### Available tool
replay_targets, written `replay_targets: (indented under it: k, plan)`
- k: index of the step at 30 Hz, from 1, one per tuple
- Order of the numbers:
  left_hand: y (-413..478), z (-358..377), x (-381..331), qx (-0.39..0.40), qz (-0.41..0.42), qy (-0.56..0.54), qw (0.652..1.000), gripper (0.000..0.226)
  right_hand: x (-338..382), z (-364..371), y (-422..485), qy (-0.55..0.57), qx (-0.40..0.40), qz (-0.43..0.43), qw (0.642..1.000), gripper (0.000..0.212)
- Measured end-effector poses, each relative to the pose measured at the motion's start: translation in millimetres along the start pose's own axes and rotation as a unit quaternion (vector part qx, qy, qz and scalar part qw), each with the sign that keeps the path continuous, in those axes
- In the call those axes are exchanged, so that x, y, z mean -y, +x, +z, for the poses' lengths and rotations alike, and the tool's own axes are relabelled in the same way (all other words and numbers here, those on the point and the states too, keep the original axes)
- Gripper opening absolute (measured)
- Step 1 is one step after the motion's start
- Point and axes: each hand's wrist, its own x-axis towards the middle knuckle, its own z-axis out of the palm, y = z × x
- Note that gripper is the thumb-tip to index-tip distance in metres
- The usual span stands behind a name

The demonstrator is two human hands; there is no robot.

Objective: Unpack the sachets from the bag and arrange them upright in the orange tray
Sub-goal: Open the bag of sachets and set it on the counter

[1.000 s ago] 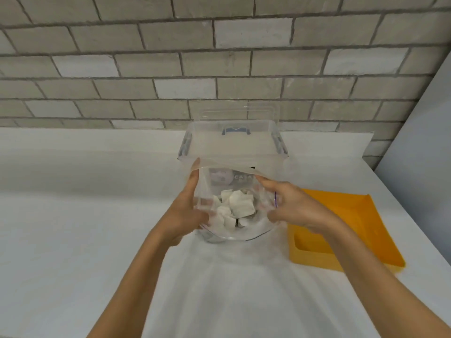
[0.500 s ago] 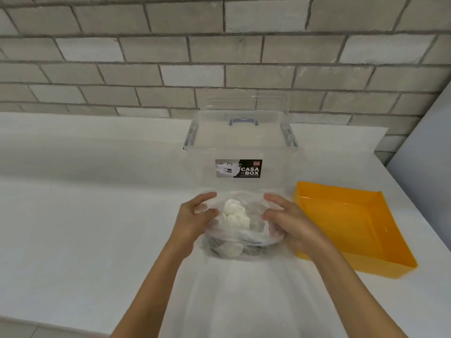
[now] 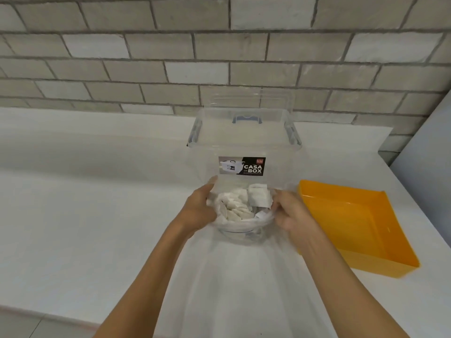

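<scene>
Holding the clear plastic bag (image 3: 244, 229) on the desk (image 3: 97, 215), the left hand (image 3: 197, 211) and right hand (image 3: 294, 217) pinch its rim with curled fingers, likely spreading the mouth to reach the white sachets (image 3: 240, 203) inside; the orange tray (image 3: 353, 230) sits just beside it.

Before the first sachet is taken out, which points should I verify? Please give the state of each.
1. Bag mouth open: ok; the left hand and right hand hold its rim apart.
2. Sachets in reach: ok; they lie loose in the bag, in view.
3. Tray ready: ok; open side up, right of the bag, no sachets in it.
4. A hand free to pick: not ok; both hold the bag.
5. Bag stands alone if released: cannot tell.
6. Path to the tray: ok; the box stands behind the bag, not between.
</scene>
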Motion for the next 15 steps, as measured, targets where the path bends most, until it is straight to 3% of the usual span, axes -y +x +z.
replay_targets:
  k: [2, 4, 7, 9, 12, 15]
  plan:
    - [4.3, -6.8, 0.5, 0.015, 0.001, -0.039, 0.999, 0.088, 8.8, 0.1, 1.8, -0.015, -0.013, -0.009, 1.000, 0.046]
    - [9.6, -13.0, 5.4, 0.056, -0.032, -0.052, 0.997, 0.086, 11.3, -2.5, 1.1, -0.116, -0.017, -0.039, 0.992, 0.029]
    - [14.7, -18.0, 20.1, 0.127, -0.118, -0.052, 0.983, 0.087, 1.7, -7.9, -3.4, -0.369, 0.020, -0.068, 0.927, 0.024]
    - [16.7, -18.2, 30.7, 0.153, -0.162, -0.059, 0.973, 0.092, -4.8, -8.9, -8.3, -0.463, 0.047, -0.045, 0.884, 0.022]
    - [20.0, -15.8, 40.8, 0.162, -0.177, -0.044, 0.970, 0.091, -3.9, -7.5, -12.0, -0.516, 0.048, -0.062, 0.853, 0.022]
    - [22.7, -17.2, 36.6, 0.141, -0.130, -0.014, 0.981, 0.099, 2.3, -12.2, -13.9, -0.501, 0.032, -0.102, 0.859, 0.037]
